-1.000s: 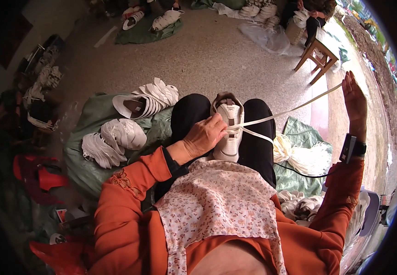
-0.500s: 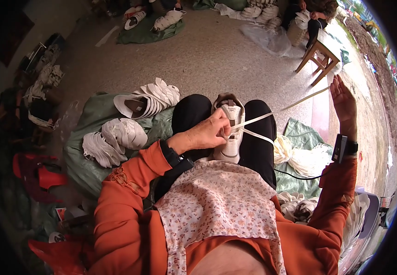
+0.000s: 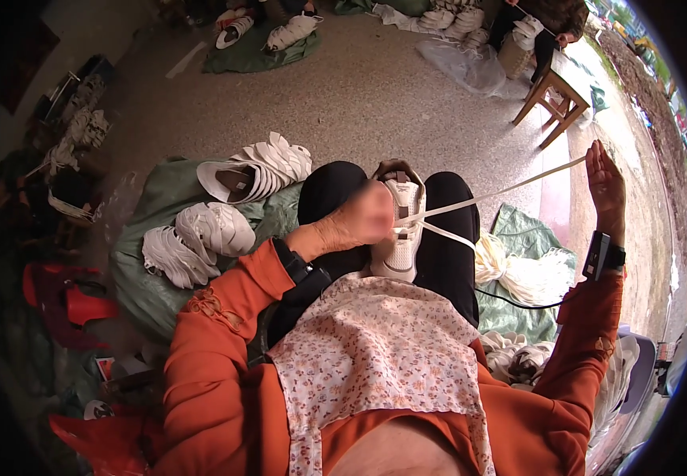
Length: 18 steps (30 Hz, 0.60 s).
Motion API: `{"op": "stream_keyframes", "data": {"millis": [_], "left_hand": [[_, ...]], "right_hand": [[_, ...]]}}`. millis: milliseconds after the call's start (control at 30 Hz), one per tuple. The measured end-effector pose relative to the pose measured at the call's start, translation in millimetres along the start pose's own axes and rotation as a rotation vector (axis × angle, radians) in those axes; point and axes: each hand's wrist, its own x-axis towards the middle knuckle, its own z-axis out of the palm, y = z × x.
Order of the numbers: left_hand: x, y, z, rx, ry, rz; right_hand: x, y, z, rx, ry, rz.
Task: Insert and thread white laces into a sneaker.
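Between my knees stands a white shoe (image 3: 399, 254) with a tan collar, its heel end away from me. My left hand (image 3: 363, 216) is at the shoe's left side, near the lace holes; its fingers are smeared, so their grip cannot be made out. Out to the right, my raised right hand (image 3: 604, 178) is closed on the end of a cream shoelace (image 3: 510, 187), which runs taut from the shoe. Another lace length (image 3: 448, 233) crosses over my right thigh.
Stacked white shoe uppers (image 3: 216, 230) lie on a green sheet (image 3: 133, 262) at the left. A bundle of cream laces (image 3: 530, 274) rests to my right. A wooden stool (image 3: 551, 101) and another person (image 3: 546, 32) are at the far right. A black cable (image 3: 518, 305) runs near my right arm.
My right hand has moved slightly down and to the right, still with the shoelace drawn out. The left hand has turned and shifted slightly left, off the shoe's middle.
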Motion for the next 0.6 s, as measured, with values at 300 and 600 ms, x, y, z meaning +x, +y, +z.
{"op": "stream_keyframes", "data": {"millis": [300, 600], "left_hand": [[-5.1, 3.1, 1.4, -0.030, 0.025, -0.063], [-5.0, 9.4, -14.9, -0.076, -0.186, -0.085]], "right_hand": [[1.7, 4.2, -8.2, 0.010, 0.196, -0.070], [-1.1, 8.4, -14.8, 0.019, 0.173, -0.005]]}}
